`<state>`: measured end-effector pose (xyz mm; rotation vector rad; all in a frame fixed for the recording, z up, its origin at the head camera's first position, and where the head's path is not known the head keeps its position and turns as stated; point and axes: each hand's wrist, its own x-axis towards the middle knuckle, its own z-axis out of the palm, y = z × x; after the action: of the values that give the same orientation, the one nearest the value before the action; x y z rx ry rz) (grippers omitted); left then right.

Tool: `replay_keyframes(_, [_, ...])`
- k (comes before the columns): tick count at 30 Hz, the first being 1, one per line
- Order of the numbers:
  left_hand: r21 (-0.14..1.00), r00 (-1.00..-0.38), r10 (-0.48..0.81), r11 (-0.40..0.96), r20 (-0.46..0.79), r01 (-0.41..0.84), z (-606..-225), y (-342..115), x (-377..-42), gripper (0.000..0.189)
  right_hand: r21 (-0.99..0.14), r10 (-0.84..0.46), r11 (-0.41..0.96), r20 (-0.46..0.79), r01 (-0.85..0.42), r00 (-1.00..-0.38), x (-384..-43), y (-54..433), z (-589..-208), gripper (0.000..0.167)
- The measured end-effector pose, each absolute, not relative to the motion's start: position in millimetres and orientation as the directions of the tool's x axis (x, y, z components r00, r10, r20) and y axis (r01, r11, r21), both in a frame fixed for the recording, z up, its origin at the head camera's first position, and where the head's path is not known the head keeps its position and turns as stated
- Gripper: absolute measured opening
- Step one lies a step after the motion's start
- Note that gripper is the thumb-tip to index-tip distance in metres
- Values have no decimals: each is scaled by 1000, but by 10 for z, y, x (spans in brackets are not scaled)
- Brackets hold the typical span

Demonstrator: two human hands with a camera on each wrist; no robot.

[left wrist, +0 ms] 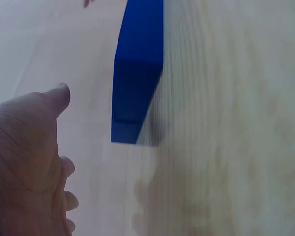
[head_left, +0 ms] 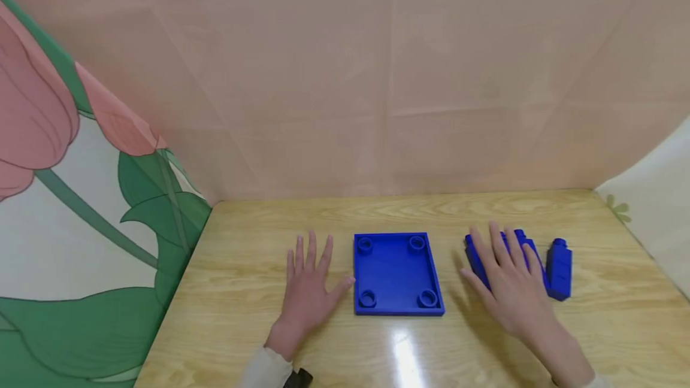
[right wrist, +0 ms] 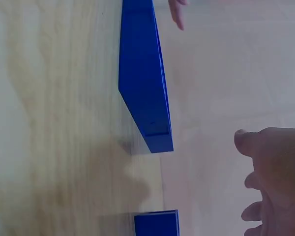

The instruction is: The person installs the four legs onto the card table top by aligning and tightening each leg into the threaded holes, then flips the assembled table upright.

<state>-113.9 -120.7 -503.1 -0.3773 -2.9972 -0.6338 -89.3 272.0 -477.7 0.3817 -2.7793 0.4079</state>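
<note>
A square blue panel (head_left: 396,274) with a raised rim and a round socket in each corner lies on the table. To its left, my left hand (head_left: 307,298) is spread with straight fingers, its thumb tip right at the panel's edge and nothing in its grasp. My right hand (head_left: 512,292) stretches its fingers over several blue blocks (head_left: 474,262) with round pegs on their ends, partly hiding them. One more such block (head_left: 559,271) lies just right of that hand. In the right wrist view, the panel's side (right wrist: 142,73) and a block's end (right wrist: 157,224) show beyond the thumb.
The wooden table (head_left: 248,244) ends at the back against a pink cloth (head_left: 302,76). A cloth with printed tulips (head_left: 81,214) hangs along the left edge, and a white cloth (head_left: 657,196) borders the right. A light reflection shows on the tabletop before the panel.
</note>
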Motion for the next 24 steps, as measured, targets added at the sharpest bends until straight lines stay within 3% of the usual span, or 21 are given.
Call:
replay_keyframes(11, [553, -966, 238, 794, 97, 251, -5149, -982, -889, 103, -274, -190, 905, 424, -326, -885, -741, 2702, -4998, 81])
replay_keyframes(18, [634, -967, 220, 731, 132, 253, -5262, -905, -833, 104, -370, -78, 882, 498, -293, -864, -744, 2789, -5197, 75])
replay_keyframes(24, [672, -961, 225, 687, 162, 275, -5400, -893, -825, 105, -433, 29, 876, 485, -212, -874, -691, 2871, -5377, 70])
